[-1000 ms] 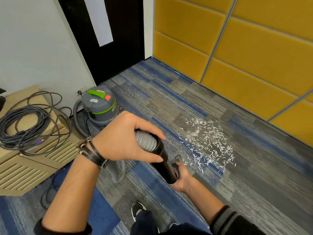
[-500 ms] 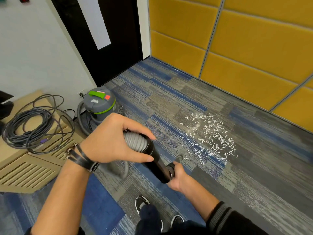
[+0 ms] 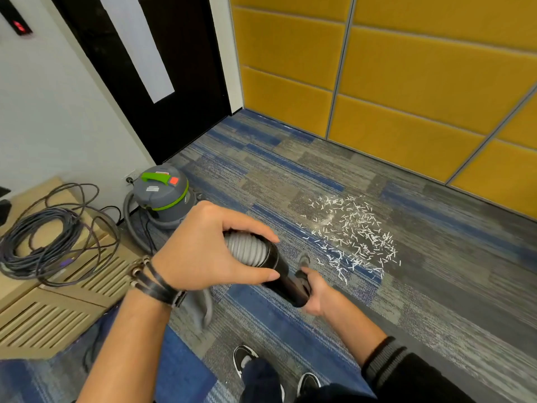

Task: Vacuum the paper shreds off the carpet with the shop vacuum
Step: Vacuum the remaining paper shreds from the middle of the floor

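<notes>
Both hands grip wand (image 3: 283,271): left hand (image 3: 203,254) on ribbed hose (image 3: 247,248), right hand (image 3: 316,293) lower; shop vacuum (image 3: 162,196) label illegible.

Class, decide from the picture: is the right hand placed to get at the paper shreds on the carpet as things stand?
Probably not directly: the right hand grips the black vacuum tube, and the paper shreds lie on the carpet beyond it. No obstacle lies between them, though.
</notes>
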Tool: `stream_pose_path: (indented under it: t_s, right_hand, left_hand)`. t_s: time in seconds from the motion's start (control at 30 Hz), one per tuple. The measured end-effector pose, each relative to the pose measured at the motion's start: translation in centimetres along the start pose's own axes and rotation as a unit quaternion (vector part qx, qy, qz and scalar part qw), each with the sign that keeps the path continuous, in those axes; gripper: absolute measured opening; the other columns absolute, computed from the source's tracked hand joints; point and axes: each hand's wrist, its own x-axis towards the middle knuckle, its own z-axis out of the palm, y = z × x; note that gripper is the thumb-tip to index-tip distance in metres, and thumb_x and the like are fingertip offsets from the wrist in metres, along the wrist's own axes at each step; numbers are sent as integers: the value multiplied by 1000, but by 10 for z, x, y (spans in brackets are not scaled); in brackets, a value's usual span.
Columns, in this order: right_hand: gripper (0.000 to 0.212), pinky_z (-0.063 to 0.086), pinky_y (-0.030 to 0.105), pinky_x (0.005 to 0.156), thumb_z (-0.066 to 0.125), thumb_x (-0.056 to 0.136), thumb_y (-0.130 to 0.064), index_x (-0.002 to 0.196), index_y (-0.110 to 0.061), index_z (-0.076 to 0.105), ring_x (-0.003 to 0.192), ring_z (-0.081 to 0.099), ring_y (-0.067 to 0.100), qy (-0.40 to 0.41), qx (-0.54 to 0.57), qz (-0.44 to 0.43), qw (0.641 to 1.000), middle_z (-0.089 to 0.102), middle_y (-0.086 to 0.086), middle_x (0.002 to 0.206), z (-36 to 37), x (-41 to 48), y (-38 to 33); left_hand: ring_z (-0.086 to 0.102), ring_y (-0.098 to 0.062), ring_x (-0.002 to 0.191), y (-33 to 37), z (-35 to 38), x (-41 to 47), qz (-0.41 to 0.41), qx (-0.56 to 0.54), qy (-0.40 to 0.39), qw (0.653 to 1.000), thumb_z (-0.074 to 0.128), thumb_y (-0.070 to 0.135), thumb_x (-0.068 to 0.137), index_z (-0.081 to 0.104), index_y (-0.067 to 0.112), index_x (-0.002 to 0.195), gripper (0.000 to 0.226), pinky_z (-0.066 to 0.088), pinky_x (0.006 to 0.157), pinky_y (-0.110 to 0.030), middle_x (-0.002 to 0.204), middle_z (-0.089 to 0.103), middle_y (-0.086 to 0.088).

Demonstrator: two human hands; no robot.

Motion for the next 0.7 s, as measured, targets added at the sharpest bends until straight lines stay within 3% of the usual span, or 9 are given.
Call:
stream_pose_path:
  t_s: [0.1,0.17,0.23,0.37,0.43,0.5,0.6,0.7]
  right_hand:
    - [54,57,50,85,44,100,-49,130,-5,51,95,68,36,27,-30,-10,999,65,20,118,-3,6,-5]
    - [55,51,54,95,44,99,-49,134,-7,50,104,67,38,47,-57,-17,997,66,21,121,-13,13,-3]
    - [53,52,53,94,42,100,-49,133,-8,50,104,67,38,62,-62,-16,996,66,22,121,-26,10,1]
    - [51,59,47,69,42,101,-48,127,-5,50,78,71,35,91,-31,-19,995,70,20,95,-54,-12,2]
    - [45,58,44,51,41,102,-46,111,-3,50,60,70,34,102,-32,-30,994,69,19,74,-72,-25,2]
    - [43,55,40,45,37,103,-45,99,-4,49,56,67,32,111,-35,-29,993,66,17,61,-79,-38,3]
    - [44,56,43,62,36,104,-45,101,-4,50,73,64,33,121,-22,-32,992,67,17,69,-77,-35,7]
    - [56,54,52,89,41,100,-50,126,-2,51,99,68,37,110,-21,-26,993,69,23,109,-71,-13,14]
  left_hand:
    - [73,5,85,-6,26,2,-3,21,-16,1000,97,41,62,83,32,95,38,58,80,-29,90,77,25]
    - [74,2,85,-13,36,1,-13,-4,-33,999,99,40,62,83,32,97,39,58,80,-31,91,77,23]
    - [75,-3,86,-17,38,2,-12,-29,-45,998,100,37,63,83,29,99,40,59,79,-30,92,78,19]
    - [76,-7,89,-21,41,4,-16,-58,-43,997,102,30,63,84,25,98,40,59,82,-30,93,79,15]
    - [76,-9,90,-19,48,4,-24,-72,-49,996,101,29,64,84,24,98,39,60,83,-37,94,80,13]
    - [76,-10,91,-15,56,2,-23,-74,-52,996,101,28,64,84,24,97,37,60,84,-39,94,80,13]
    - [75,-4,90,-7,62,-1,-15,-54,-46,997,101,27,65,84,26,95,35,59,83,-32,93,79,20]
    - [75,-1,88,-1,59,-7,-14,-35,-38,999,101,29,65,84,28,94,34,59,82,-29,91,78,22]
